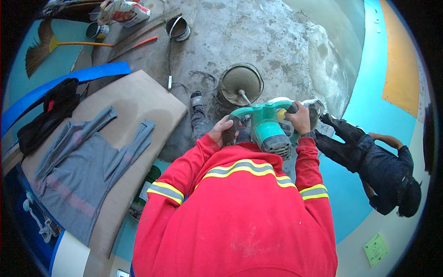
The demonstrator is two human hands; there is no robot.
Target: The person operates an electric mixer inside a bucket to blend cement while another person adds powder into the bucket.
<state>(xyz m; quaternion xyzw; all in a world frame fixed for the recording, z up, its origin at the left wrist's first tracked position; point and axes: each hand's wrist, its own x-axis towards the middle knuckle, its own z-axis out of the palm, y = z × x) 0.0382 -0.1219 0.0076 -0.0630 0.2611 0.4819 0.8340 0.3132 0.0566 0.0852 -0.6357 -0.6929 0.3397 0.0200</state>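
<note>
Both my hands grip a green handheld power mixer in front of my red jacket. My left hand is wrapped round its dark left handle, and my right hand closes on the handle at the right. From the mixer a metal shaft runs down into a bucket of wet grey mix. The shaft's lower end is hidden in the mix. The bucket stands on the rough concrete floor, just beyond the mixer.
A person in dark clothes stands at the right. On the left, a grey shirt lies on a board-topped table. A second bucket, a broom and a power cord are farther off. Smooth wet screed covers the far right floor.
</note>
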